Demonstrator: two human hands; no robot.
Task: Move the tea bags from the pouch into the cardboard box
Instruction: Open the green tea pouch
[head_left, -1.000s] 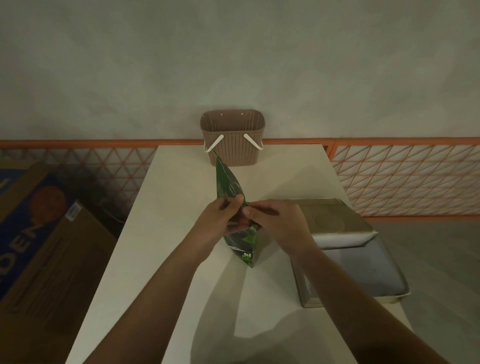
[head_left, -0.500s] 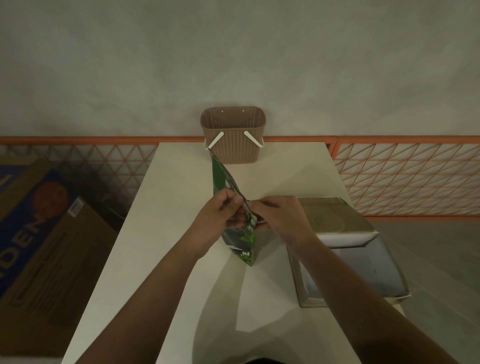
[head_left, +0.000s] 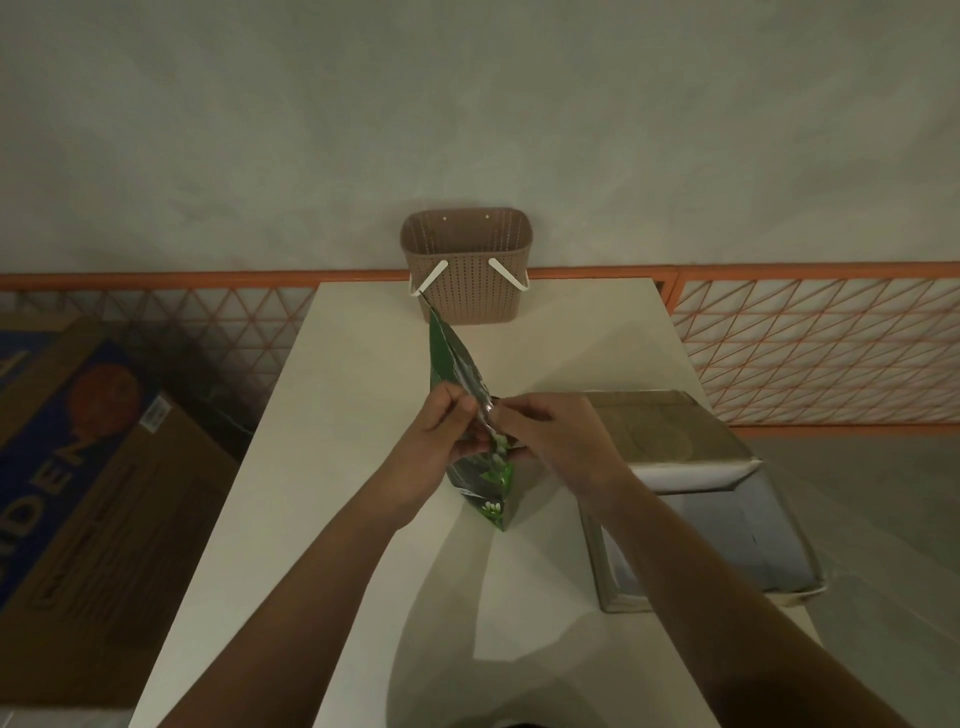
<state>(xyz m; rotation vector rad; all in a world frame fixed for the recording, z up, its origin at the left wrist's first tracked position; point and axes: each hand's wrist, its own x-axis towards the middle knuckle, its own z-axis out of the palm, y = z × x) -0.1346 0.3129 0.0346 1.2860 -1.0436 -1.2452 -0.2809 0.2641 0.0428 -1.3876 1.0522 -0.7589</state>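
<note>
1. Since the earlier frame, both hands had drawn the pouch's (head_left: 470, 415) top edges slightly apart, showing a silvery inner lining between them; the pouch itself had stayed at the same spot on the table (head_left: 353, 467).
2. Green pouch stood upright on its base, its far top corner rising beyond the fingers toward the basket (head_left: 467, 265).
3. Left hand (head_left: 441, 441) pinched the pouch's near top edge, fingers (head_left: 457, 410) curled on its left side.
4. Right hand (head_left: 561, 441) pinched the opposite edge, its fingers curled just right of the left ones, almost touching them.
5. Whether any tea bags lay inside could not be told.
6. Just right of the right hand's fingers sat the cardboard box (head_left: 691, 519), open, its flap raised at the far side.
7. Well beyond the fingers, the brown perforated basket with white handles stood at the table's far edge against the wall.
8. Left of the table, on the floor, lay a large printed carton (head_left: 78, 467).
</note>
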